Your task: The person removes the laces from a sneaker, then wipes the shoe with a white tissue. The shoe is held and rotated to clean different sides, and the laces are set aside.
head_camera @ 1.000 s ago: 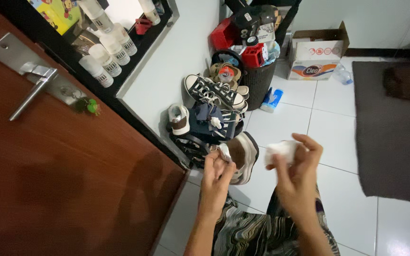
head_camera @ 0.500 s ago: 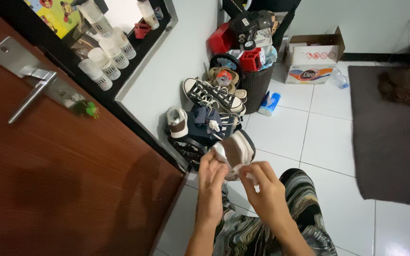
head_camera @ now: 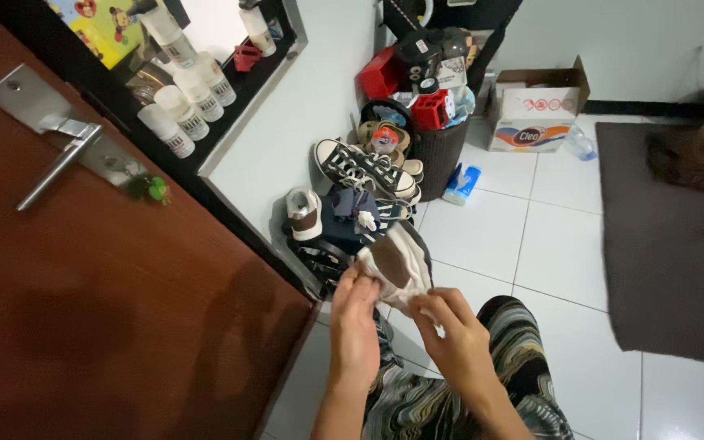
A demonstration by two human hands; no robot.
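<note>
My left hand [head_camera: 354,314] grips a brown shoe with a cream sole [head_camera: 393,262] by its near end and holds it tilted up over my patterned trousers [head_camera: 442,403]. Against the shoe's lower right edge, my right hand [head_camera: 455,341] pinches a small white cloth [head_camera: 437,327]. Most of the cloth is hidden under my fingers. Both hands are close together, just in front of a pile of shoes.
The shoe pile [head_camera: 360,175] lies against the white wall, with a dark woven basket [head_camera: 442,147] full of things behind it. A cardboard box [head_camera: 538,106] and a blue pack [head_camera: 459,183] stand on the tiled floor. At the right lies a grey mat [head_camera: 670,244]; at the left is a wooden door [head_camera: 83,310].
My right hand, with the white cloth in it, has moved left from the open air onto the shoe. The shoe has been lifted and tilted upward.
</note>
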